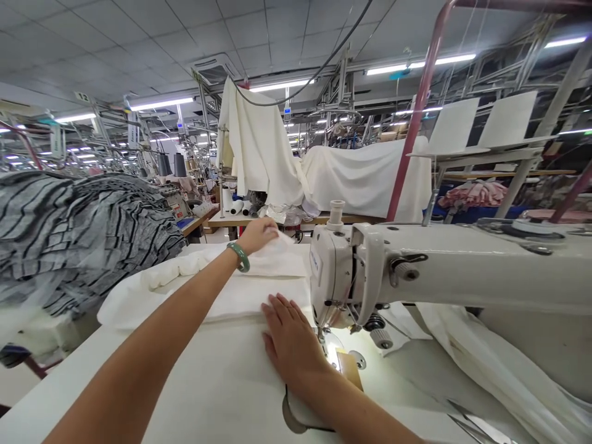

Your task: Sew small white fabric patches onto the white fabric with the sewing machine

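Observation:
White fabric (272, 295) lies in folded layers on the sewing table, left of the sewing machine (340, 271). At the far side of the cloth, my left hand (259, 235) pinches a raised edge of it between thumb and fingers. A green bangle (240, 256) circles that wrist. My right hand (293, 345) rests flat, its fingertips on the near edge of the fabric, just left of the needle area. A lit patch shows under the machine head, with a tan block (350, 368) beside it.
More white cloth (504, 357) trails under the machine arm at right, near scissors (481, 425). A heap of grey striped fabric (87, 240) stands at left. Behind are draped white cloth (365, 179), a red post (416, 117) and thread cones (456, 126).

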Motion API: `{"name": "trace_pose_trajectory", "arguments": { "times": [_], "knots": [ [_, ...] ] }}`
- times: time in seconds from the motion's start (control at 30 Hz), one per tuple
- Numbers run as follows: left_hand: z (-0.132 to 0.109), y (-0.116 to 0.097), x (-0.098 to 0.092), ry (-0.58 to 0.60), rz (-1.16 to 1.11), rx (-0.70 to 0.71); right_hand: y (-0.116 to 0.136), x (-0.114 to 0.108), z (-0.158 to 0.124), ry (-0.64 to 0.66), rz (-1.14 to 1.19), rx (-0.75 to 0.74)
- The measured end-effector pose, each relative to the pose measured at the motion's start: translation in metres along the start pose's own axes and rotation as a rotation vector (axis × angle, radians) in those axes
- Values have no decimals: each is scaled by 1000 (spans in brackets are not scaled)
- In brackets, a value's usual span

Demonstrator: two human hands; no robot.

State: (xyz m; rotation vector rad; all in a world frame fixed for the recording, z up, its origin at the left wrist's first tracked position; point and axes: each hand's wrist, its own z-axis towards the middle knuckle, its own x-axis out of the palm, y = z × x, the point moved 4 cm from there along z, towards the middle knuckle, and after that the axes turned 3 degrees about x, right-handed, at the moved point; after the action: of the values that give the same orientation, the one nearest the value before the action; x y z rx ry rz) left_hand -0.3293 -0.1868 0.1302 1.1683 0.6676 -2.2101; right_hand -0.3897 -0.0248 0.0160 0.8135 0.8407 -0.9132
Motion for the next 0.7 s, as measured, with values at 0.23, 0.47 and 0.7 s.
{"name": "trace_pose_trajectory", "arguments": {
  "times": [0.23, 0.47, 0.7],
  "knots": [
    [28, 15, -9, -82, -11, -122, 0, 2, -1, -47, -34, -36],
    [-42, -36, -3, 35, 59, 46, 4, -11, -5, -192, -3, -162],
    [-100, -50, 38, 256, 52, 87, 31, -29, -25, -244, -38, -538]
  ]
}}
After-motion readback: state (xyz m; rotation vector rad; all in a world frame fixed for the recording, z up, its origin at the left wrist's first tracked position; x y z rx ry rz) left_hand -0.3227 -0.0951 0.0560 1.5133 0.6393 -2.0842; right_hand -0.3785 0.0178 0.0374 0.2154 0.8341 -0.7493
